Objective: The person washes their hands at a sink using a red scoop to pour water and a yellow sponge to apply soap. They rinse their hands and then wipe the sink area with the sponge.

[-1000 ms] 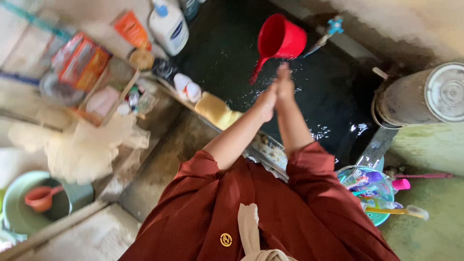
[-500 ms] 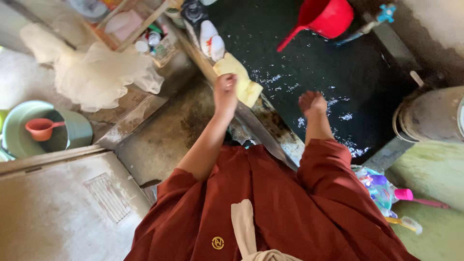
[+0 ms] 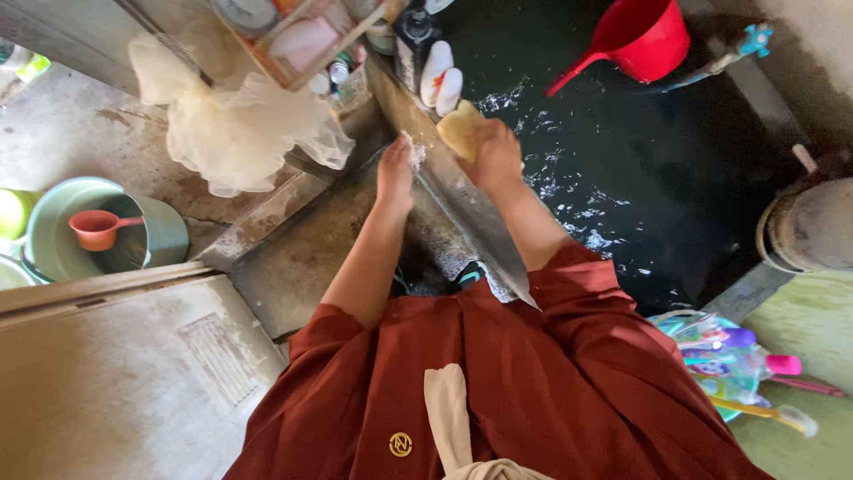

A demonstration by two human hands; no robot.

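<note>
My right hand [image 3: 498, 158] is clamped over the yellow sponge [image 3: 459, 127], fingers curled round its lower end, so the sponge sticks out toward the upper left of my knuckles and sits right on the concrete ledge [image 3: 471, 213] at the edge of the dark water tank [image 3: 622, 169]. The ledge's long axis runs diagonally from the top centre of the frame down toward my waist, and the sponge lies roughly across it. My left hand [image 3: 395, 173] rests just left of the sponge, fingers together and flat on the ledge, pinching nothing (some suds show at its fingertips). The right hand is plainly the nearer one; it already has the sponge.

In the tank, a red dipper [image 3: 641, 36] floats at the upper right, handle pointing down-left. At the left edge, a green bucket [image 3: 62, 233] holds a small orange scoop [image 3: 98, 228]. A wooden tray [image 3: 293, 40] at the top holds toiletries, with a pale mesh pouf [image 3: 235, 133] below it. At lower right, a blue basket [image 3: 711, 356] holds bottles and toothbrushes.
</note>
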